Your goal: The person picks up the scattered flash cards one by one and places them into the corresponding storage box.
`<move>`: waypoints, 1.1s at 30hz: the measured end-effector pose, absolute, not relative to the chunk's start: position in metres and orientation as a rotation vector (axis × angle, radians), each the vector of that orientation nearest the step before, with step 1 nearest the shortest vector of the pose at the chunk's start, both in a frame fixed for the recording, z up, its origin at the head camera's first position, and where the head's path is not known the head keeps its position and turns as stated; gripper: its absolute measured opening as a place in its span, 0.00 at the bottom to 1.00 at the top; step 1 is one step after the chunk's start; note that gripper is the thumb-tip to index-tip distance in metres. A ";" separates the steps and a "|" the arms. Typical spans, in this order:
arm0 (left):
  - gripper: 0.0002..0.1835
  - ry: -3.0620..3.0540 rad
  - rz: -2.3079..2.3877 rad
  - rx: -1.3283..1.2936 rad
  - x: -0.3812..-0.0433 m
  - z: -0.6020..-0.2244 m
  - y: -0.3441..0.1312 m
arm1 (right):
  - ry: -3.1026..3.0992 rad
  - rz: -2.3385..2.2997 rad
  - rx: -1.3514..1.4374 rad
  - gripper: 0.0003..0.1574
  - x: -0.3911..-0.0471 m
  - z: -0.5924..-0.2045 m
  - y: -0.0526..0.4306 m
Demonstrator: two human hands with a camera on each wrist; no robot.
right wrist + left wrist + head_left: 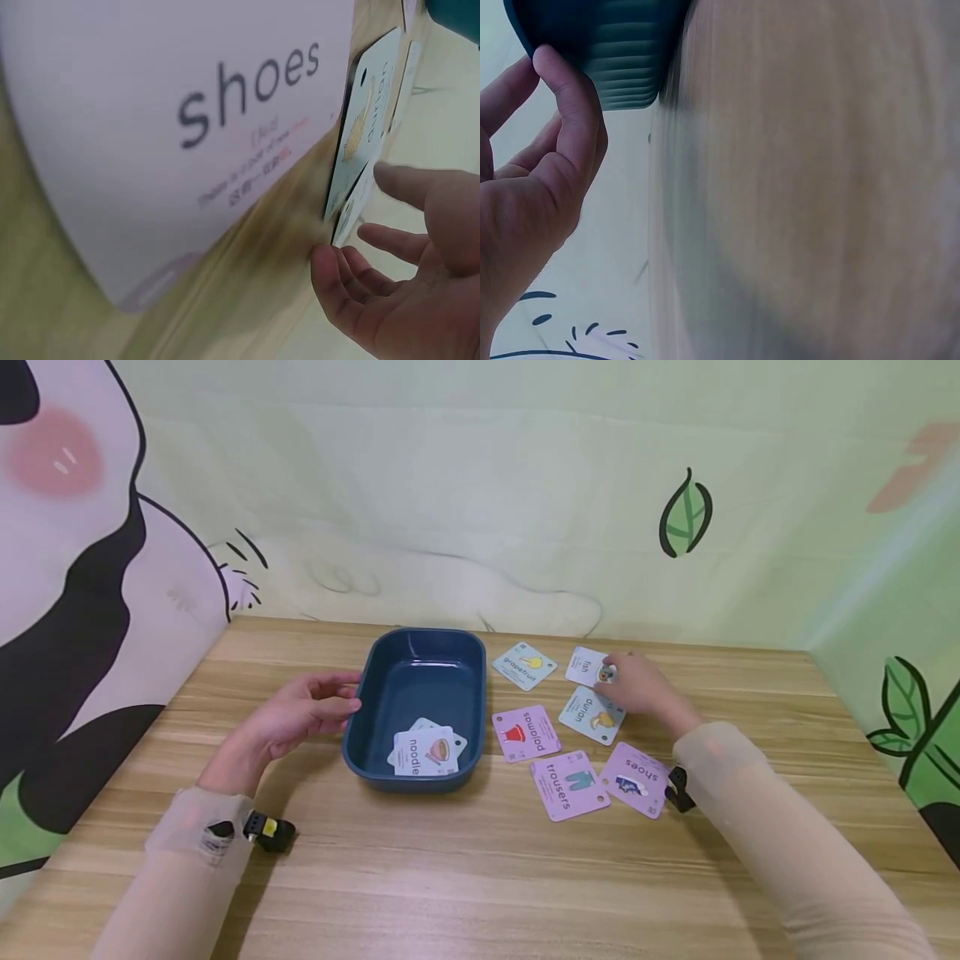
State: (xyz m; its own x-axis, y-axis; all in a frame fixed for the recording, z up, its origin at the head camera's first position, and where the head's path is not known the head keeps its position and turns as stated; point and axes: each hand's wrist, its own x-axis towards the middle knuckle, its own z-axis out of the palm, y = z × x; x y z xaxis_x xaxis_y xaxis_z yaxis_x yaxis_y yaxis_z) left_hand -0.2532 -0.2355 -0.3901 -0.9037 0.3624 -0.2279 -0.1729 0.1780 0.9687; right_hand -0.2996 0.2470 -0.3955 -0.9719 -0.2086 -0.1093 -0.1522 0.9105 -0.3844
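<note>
My left hand [311, 714] is at the left side of a dark blue tray [420, 785], its thumb and a finger touching the outer wall by the rim; the same hand [547, 165] shows against the ribbed wall in the left wrist view. A noodle card [420, 753] lies in the tray, partly covering another card. My right hand [643, 683] is over the fish card [583, 665], fingertips around its right end and hiding part of it. Just in front lies the durian card [591, 714]. In the right wrist view the shoes card [225, 142] fills the foreground.
To the right of the tray lie the grapefruit card [524, 666], the pajamas card [527, 733] and the trousers card [570, 786]. All rest on a wooden table [420, 877]. A printed cloth [450, 485] hangs behind it.
</note>
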 end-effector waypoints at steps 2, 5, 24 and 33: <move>0.31 2.053 1.773 0.180 -0.253 -0.390 -0.236 | 2.915 -0.552 -0.255 0.40 -0.302 -0.396 0.246; 0.31 2.056 1.772 0.181 -0.254 -0.391 -0.236 | 2.889 -0.554 -0.220 0.44 -0.304 -0.395 0.244; 0.32 2.083 1.745 0.190 -0.254 -0.393 -0.236 | 2.828 -0.593 -0.226 0.52 -0.311 -0.398 0.262; 0.32 2.075 1.743 0.187 -0.254 -0.392 -0.238 | 2.832 -0.611 -0.250 0.50 -0.314 -0.399 0.267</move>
